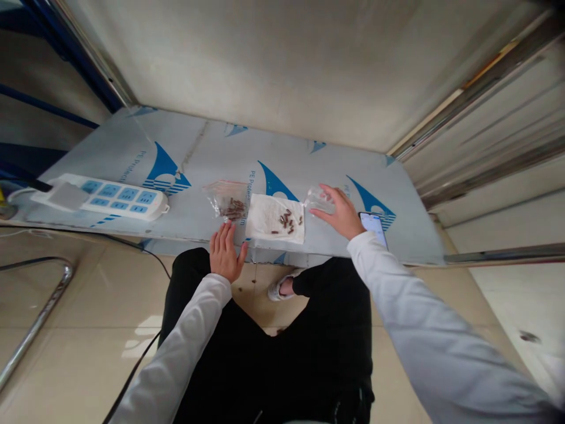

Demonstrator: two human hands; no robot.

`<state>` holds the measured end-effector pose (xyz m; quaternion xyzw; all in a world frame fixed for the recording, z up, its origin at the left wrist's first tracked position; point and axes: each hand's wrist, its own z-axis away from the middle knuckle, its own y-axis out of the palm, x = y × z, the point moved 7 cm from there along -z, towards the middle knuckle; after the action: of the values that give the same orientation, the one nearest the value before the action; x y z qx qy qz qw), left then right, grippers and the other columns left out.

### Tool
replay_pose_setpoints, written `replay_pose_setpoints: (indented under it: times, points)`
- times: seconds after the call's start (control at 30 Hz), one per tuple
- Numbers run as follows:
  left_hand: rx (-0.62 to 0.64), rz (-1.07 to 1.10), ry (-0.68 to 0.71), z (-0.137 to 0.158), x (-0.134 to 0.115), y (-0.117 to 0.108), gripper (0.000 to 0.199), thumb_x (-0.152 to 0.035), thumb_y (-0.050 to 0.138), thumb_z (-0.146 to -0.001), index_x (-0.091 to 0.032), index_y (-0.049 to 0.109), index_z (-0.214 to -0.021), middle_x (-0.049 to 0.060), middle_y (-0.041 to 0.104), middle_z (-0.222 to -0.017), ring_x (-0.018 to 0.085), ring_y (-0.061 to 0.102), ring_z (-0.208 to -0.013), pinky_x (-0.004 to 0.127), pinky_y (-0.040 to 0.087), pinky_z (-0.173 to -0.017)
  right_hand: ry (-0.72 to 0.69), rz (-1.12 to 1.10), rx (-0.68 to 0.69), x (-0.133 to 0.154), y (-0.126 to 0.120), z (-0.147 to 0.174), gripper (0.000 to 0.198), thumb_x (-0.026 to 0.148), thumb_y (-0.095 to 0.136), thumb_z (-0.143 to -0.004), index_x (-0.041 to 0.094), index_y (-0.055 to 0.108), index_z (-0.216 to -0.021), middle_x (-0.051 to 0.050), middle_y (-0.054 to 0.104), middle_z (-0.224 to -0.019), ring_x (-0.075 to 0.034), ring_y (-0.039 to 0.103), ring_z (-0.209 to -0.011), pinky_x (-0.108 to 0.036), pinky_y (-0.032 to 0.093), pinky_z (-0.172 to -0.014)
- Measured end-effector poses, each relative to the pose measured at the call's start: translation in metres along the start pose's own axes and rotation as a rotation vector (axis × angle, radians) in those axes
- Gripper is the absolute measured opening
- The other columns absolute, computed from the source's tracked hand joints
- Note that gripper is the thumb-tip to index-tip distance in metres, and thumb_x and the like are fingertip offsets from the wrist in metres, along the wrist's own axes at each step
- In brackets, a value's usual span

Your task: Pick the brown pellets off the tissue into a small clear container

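My right hand [338,211] is closed around a clear plastic cup [321,200], which lies tilted just right of a white paper napkin [265,219]. On the napkin are several small brown cylindrical pieces [286,220], loosely scattered towards its right side. Left of the napkin lies a clear zip bag [216,193] with more of the brown pieces [235,208] inside. My left hand [226,252] rests at the front edge of the bench just below the bag, fingers stretched out and holding nothing. Whether its fingertips touch the bag is hard to make out.
The bench top [207,150] wears a printed protective film. A white power strip [119,200] with a plug lies at the left. A phone [373,227] lies beside my right wrist. Black cables [145,250] hang at the left front, near a metal chair leg [53,312].
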<state>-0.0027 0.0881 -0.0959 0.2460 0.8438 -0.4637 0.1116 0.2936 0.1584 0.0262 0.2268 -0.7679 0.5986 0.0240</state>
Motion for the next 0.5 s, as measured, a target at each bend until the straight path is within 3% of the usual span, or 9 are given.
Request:
replay_pose_setpoints:
  times: [0.1,0.2,0.3,0.43,0.5]
  points:
    - [-0.012,-0.002,0.017,0.002,0.000,0.002,0.059,-0.036,0.053,-0.092,-0.009,0.040,-0.142,0.022,0.050,-0.144,0.032,0.042,-0.138,0.049,0.027,-0.114,0.150,0.065,-0.090,-0.013,0.005,0.004,0.062,0.049,0.056,-0.091,0.015,0.037,-0.139,-0.015,0.060,-0.120,-0.026,0.058,-0.112,-0.040,0.043,-0.098]
    - [-0.014,0.029,0.021,0.003,0.000,-0.001,0.059,-0.035,0.054,-0.091,-0.010,0.039,-0.142,0.023,0.050,-0.143,0.032,0.044,-0.137,0.049,0.028,-0.113,0.284,0.137,-0.028,-0.031,0.015,0.005,0.079,0.052,0.062,-0.085,0.011,0.028,-0.143,-0.022,0.059,-0.126,-0.032,0.055,-0.118,-0.044,0.042,-0.099]
    - [-0.066,0.090,-0.035,-0.008,0.003,-0.015,0.055,-0.035,0.055,-0.091,-0.011,0.043,-0.139,0.022,0.053,-0.138,0.031,0.049,-0.131,0.045,0.036,-0.108,0.286,0.111,0.013,-0.042,0.017,0.015,0.097,0.056,0.070,-0.077,0.007,0.023,-0.145,-0.030,0.049,-0.138,-0.037,0.047,-0.129,-0.046,0.039,-0.103]
    - [-0.095,0.075,-0.155,-0.054,0.009,-0.035,0.044,-0.040,0.052,-0.093,-0.013,0.055,-0.128,0.018,0.061,-0.125,0.029,0.055,-0.120,0.041,0.042,-0.101,0.320,-0.028,-0.252,-0.042,-0.005,0.057,0.088,0.057,0.065,-0.081,0.011,0.026,-0.145,-0.027,0.042,-0.146,-0.035,0.041,-0.136,-0.050,0.036,-0.108]
    - [0.003,0.006,-0.169,-0.084,0.008,-0.032,0.050,-0.043,0.054,-0.092,-0.015,0.053,-0.133,0.017,0.058,-0.133,0.030,0.052,-0.123,0.042,0.041,-0.101,0.371,-0.091,-0.421,-0.033,-0.016,0.088,0.074,0.052,0.060,-0.087,0.014,0.032,-0.144,-0.022,0.047,-0.141,-0.032,0.045,-0.133,-0.051,0.037,-0.106]
